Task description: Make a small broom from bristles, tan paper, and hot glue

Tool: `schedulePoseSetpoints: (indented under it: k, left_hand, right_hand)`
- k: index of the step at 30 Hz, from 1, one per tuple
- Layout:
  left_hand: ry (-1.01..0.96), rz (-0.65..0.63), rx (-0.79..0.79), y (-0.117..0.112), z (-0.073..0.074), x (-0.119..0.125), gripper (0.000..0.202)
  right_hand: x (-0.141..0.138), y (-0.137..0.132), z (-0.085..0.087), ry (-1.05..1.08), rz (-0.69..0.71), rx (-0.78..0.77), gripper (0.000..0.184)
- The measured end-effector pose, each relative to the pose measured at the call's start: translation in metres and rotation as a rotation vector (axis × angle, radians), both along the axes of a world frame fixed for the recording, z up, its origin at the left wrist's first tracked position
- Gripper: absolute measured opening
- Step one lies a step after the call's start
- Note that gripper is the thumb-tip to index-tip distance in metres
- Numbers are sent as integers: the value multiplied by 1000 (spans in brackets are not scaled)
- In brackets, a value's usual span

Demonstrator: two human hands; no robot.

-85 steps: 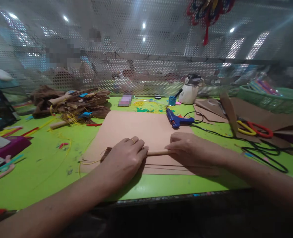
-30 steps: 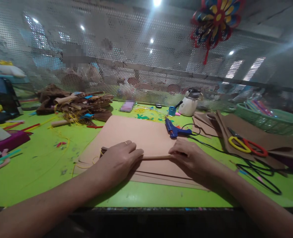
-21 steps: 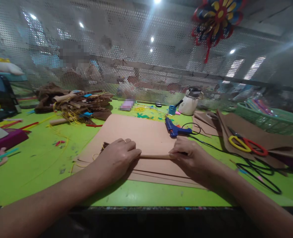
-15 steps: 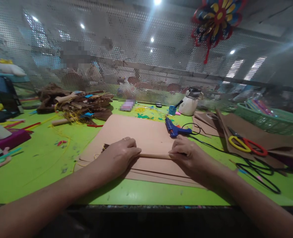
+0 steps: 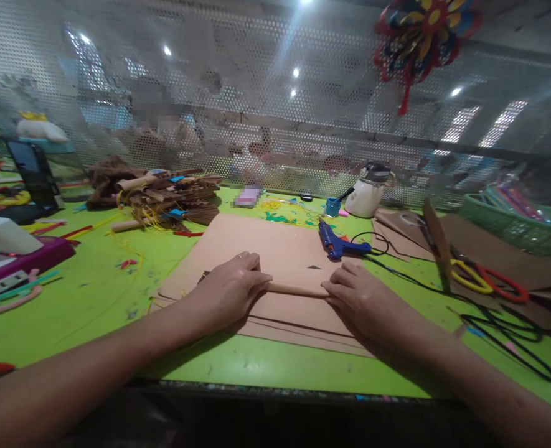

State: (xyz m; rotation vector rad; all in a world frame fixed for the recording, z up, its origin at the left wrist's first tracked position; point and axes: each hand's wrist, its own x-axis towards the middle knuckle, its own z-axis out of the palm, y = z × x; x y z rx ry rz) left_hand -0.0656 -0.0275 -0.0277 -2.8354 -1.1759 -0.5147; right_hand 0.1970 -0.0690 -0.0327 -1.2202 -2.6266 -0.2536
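A narrow roll of tan paper [image 5: 298,289] lies crosswise over a stack of tan paper sheets [image 5: 266,239] on the green table. Its left end is pinched by my left hand [image 5: 233,286], fingers closed and a ring showing. My right hand [image 5: 357,292] pinches the right end, fingers closed too. Dark strands, partly hidden, stick out behind my left wrist. Just beyond my right hand a blue glue gun [image 5: 338,242] rests on its side, its black cord [image 5: 410,283] running off to the right.
Scissors with yellow and red handles [image 5: 490,280] lie on brown paper [image 5: 471,239] at right, before a green basket [image 5: 518,221]. A white jug [image 5: 367,194] stands at the back. Bundled brown paper pieces [image 5: 163,196], a phone [image 5: 27,165] and a purple power strip [image 5: 27,264] are at left.
The camera view has shifted, so the table's things sit further right in the picture. Both hands keep their pinch on the paper roll; a small dark triangular gap now shows behind it.
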Motion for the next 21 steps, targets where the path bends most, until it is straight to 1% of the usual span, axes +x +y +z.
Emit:
schedulePoseSetpoints:
  k: [3,6,9,13,15,17,21]
  left_hand:
    - [-30,-18,-3,-1,0,1,31]
    - [-17,-27,10,-3,-1,0,33]
    - [2,-39,13,-4,-3,-1,32]
    - [-47,-46,58,-2,-6,-2,29]
    - [-22,-50,68,0,-5,-3,27]
    - [19,-47,85,0,-4,-3,32]
    - [116,-36,140,-1,1,1,34]
  right_hand:
    - [0,2,-3,-32,14,39,14]
    - [-1,5,-4,-62,23,66,15]
    - [-2,8,-3,-89,15,64,18]
    - [-3,11,-3,-75,23,69,20]
    - [-4,8,-3,-44,15,79,17]
    - [-5,5,-1,-17,-1,83,14]
    - [-6,3,-1,-17,-25,77,15]
